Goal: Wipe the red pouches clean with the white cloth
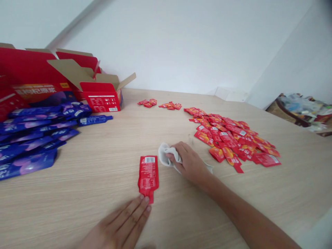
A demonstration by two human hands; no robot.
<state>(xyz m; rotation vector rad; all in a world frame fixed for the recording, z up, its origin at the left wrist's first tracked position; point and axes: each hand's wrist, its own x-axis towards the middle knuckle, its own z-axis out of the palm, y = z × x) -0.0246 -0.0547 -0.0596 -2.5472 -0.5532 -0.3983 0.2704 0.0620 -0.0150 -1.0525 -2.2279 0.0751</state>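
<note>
A single red pouch lies flat on the table in front of me, its barcode end pointing away and its narrow neck towards me. The fingertips of my left hand rest on that neck, with the fingers stretched out flat. Just right of the pouch, my right hand is closed around a crumpled white cloth. The cloth sits on or close to the tabletop, apart from the pouch; part of it is hidden under the hand.
A heap of red pouches spreads on the right, with two small piles of red packets at the back. Blue pouches are stacked at left before open red boxes. A bin of rubbish stands beyond the right edge.
</note>
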